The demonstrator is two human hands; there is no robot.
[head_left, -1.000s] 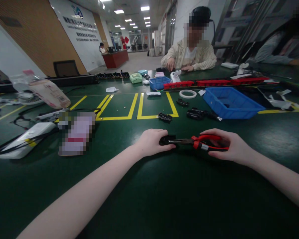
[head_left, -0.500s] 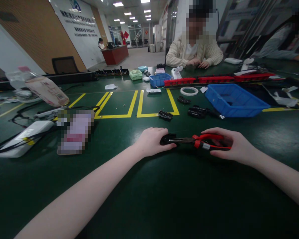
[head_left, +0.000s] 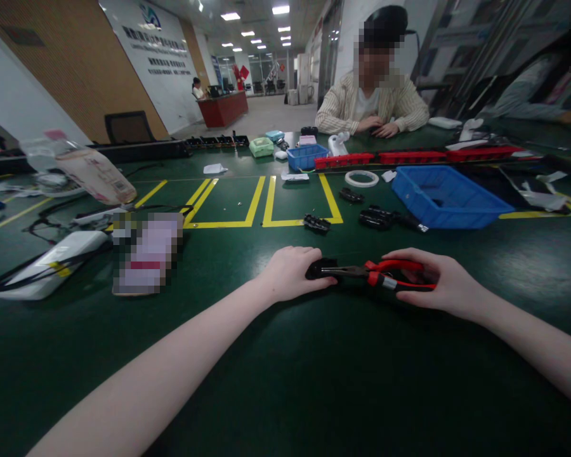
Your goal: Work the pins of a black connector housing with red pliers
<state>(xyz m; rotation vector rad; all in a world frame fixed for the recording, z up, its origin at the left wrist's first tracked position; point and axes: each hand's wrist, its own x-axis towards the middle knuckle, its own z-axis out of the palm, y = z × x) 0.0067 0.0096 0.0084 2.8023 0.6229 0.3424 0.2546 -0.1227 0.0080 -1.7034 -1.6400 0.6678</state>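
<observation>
My left hand [head_left: 292, 273] is closed on a small black part [head_left: 320, 268], pinching it between thumb and fingers; much of the part is hidden by the hand. In my right hand [head_left: 440, 279] are red-handled needle-nose pliers [head_left: 378, 274], the fingers wrapped round the grips. The long jaws point left and reach the black part, touching or overlapping it; whether they grip it I cannot tell. Just beyond my hands lie similar black parts: one small black piece [head_left: 316, 223], another farther back [head_left: 351, 195], and a larger black cluster [head_left: 378, 217] on the right.
A blue bin [head_left: 452, 200] stands at the right, with a white tape ring [head_left: 361, 178] beside it. To the left are a phone [head_left: 150, 254], a white power bank-like block [head_left: 52, 266] with a black cable, and a tilted bottle [head_left: 98, 174]. A person [head_left: 371, 101] sits opposite.
The pliers' handles have shifted slightly left with my right hand, their jaws still at the black part. My left hand stays in place. The view has tilted slightly.
</observation>
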